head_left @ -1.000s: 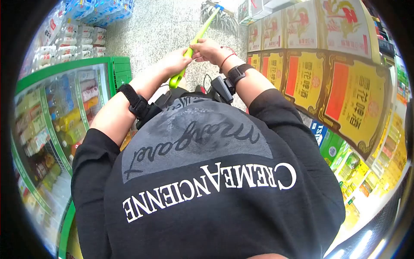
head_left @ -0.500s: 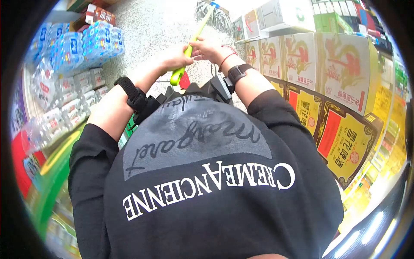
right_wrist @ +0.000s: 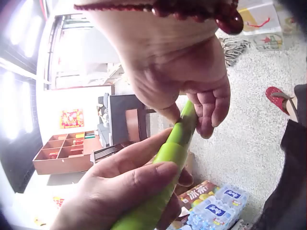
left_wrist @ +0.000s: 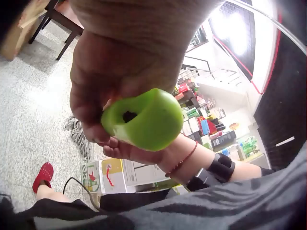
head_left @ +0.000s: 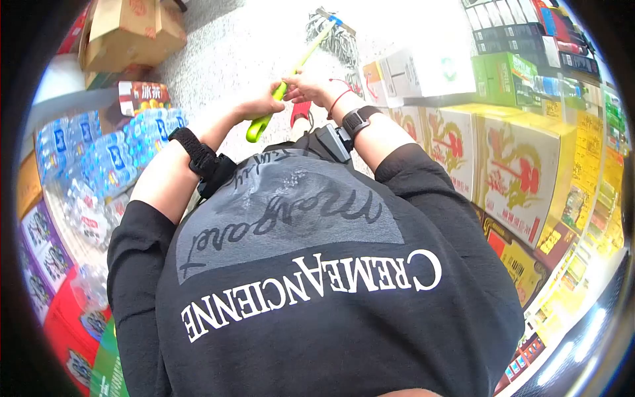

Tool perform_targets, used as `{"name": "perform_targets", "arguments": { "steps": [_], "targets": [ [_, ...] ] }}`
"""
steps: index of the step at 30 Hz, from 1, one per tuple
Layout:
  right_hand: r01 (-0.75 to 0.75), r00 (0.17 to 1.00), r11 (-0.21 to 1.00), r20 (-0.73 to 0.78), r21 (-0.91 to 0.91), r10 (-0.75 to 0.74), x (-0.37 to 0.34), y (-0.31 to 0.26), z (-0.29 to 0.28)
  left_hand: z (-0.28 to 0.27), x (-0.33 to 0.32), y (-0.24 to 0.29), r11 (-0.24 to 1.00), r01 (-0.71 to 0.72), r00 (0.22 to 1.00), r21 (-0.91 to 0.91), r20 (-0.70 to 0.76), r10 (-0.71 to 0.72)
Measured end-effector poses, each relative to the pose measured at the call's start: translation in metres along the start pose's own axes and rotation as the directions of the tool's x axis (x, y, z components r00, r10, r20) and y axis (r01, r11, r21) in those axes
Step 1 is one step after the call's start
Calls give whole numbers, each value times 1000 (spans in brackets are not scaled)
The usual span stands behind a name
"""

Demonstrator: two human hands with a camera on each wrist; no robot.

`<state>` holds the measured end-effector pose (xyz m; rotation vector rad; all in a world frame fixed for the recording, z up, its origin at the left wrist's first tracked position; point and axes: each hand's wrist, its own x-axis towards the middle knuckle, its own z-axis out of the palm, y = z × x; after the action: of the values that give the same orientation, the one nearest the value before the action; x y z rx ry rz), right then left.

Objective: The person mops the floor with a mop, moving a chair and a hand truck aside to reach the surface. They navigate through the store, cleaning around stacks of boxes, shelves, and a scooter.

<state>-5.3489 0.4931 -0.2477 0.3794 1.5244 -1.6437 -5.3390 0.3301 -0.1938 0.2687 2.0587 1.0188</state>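
Note:
A mop with a bright green handle (head_left: 258, 128) slants away from my body to its grey string head (head_left: 337, 46) on the floor. My left hand (head_left: 261, 102) grips the handle near its rounded end, which shows a hanging hole (left_wrist: 128, 116) in the left wrist view. Farther along, my right hand (head_left: 311, 89) holds the handle between thumb and fingers. In the right wrist view, the right thumb (right_wrist: 168, 112) lies against the green shaft, with the other fingers loosely bent on its far side. The left thumb (right_wrist: 160, 173) lies along the shaft.
Stacked white cartons (head_left: 509, 172) line the right side. On the left are blue-labelled bottle packs (head_left: 109, 149), a brown cardboard box (head_left: 132, 36) and a red box (head_left: 69, 331). Speckled floor (left_wrist: 29, 110) runs between them. A red shoe (left_wrist: 43, 177) shows below.
The view has advanced along the aisle; the green-framed fridge has left it and the cardboard box has entered. The handle's near end has swung left. Both hands keep their hold on the mop.

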Motion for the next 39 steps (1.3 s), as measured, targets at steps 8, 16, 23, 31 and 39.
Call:
{"name": "perform_targets", "arguments": {
  "steps": [8, 16, 23, 31, 39],
  "targets": [
    [-29, 999, 1000, -19, 5, 30, 57, -100, -103, -82, 116, 86, 996, 2, 996, 88, 93, -10],
    [27, 990, 987, -140, 160, -4, 91, -168, -177, -130, 229, 122, 995, -74, 979, 59, 197, 61],
    [13, 954, 979, -296, 203, 49, 155, -257, -251, -217, 347, 187, 915, -141, 936, 378, 353, -1],
    [37, 844, 999, -535, 4, -29, 197, -360, -315, -310, 452, 282, 867, -157, 894, 473, 440, -78],
    [205, 817, 937, -577, 284, -4, 225, -392, -400, -315, 555, 326, 904, -238, 868, 355, 495, 34]
  ]
}}
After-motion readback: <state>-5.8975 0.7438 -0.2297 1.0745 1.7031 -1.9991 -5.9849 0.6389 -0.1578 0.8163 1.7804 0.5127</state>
